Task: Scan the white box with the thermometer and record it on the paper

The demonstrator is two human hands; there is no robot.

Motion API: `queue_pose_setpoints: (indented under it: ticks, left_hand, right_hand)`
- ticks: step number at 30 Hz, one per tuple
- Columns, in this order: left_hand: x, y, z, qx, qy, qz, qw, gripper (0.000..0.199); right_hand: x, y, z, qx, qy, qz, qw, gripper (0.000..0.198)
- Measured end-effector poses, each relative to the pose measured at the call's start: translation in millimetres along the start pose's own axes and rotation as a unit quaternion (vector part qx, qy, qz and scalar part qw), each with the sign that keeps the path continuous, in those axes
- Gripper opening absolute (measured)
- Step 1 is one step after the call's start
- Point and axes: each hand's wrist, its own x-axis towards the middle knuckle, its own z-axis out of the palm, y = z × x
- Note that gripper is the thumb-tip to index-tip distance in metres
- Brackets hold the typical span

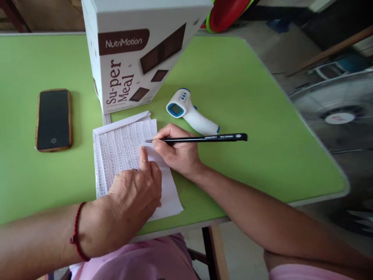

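Note:
My right hand [177, 151] pinches a black pen [204, 138], its tip touching the upper right of a sheet of paper [125, 151] filled with dense rows of handwriting. With its index finger stretched out onto the sheet just below the pen tip, my left hand [138, 186] rests on the paper and holds nothing; its other fingers are curled. A red braided cord circles the left wrist. Under the top sheet lie more written pages, one folded over at the upper edge. The lower part of the writing is hidden by my left hand.
A tall white NutriMotion box [122, 85] stands behind the papers. Beyond my right hand lies a white and blue infrared thermometer [190, 112]. A phone in a brown case [54, 120] is at the left on the green table [262, 155]. A fan [338, 112] stands off the right edge.

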Motion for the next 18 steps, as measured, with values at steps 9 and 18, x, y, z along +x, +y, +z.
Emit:
queue_pose_setpoints:
  ticks: [9,18]
  left_hand:
    - [5.2,-4.0,-8.2,-0.009,-0.050,0.018,0.999,0.045]
    - [6.8,1.1,-1.8,-0.029,-0.032,-0.012,0.999,0.054]
  right_hand:
    - [1.0,-0.7,0.3,-0.001,-0.013,0.006,1.000,0.012]
    - [1.5,-0.8,-1.0,0.007,-0.012,0.004,1.000,0.014]
